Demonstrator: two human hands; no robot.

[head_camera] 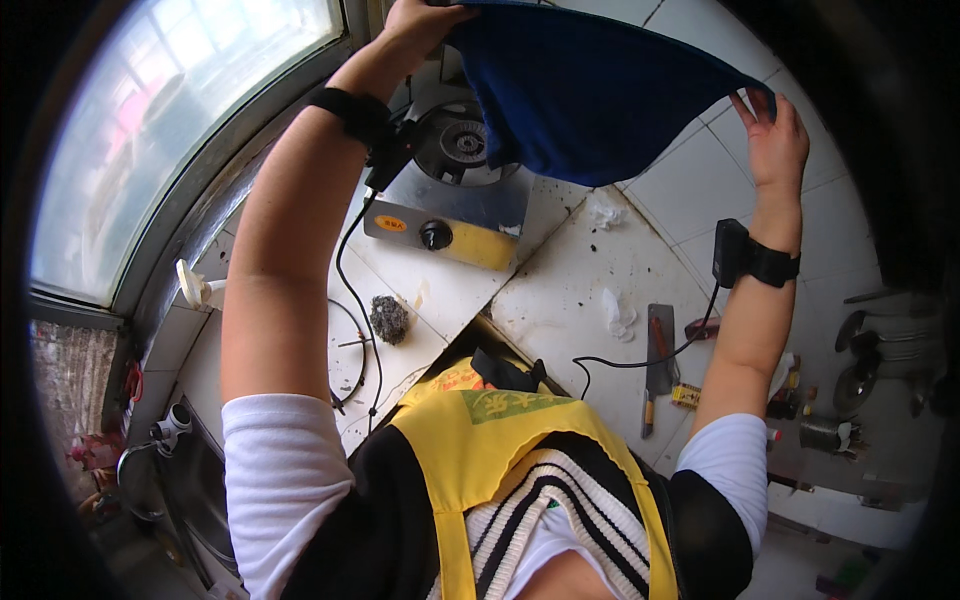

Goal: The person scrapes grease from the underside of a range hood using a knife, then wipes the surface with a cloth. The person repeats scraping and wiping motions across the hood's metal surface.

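Observation:
A dark blue cloth [585,90] is stretched out between my two raised hands. My left hand [424,21] grips one upper corner near the picture's top edge, and my right hand [776,135] holds the opposite corner by the tiled wall. The cloth's middle sags between them and covers part of the view of a single-burner gas stove [450,202]. Its burner [465,142] shows just left of the cloth, and a black knob [436,235] sits on its front. Black straps with devices and cables are on both forearms.
A steel wool scrubber [390,320] and a wire ring lie on the left counter. On the right counter are a cleaver [660,349], crumpled white scraps [619,315] and a small box [685,395]. Ladles [855,382] hang at right. A sink [199,487] stands lower left, below a window.

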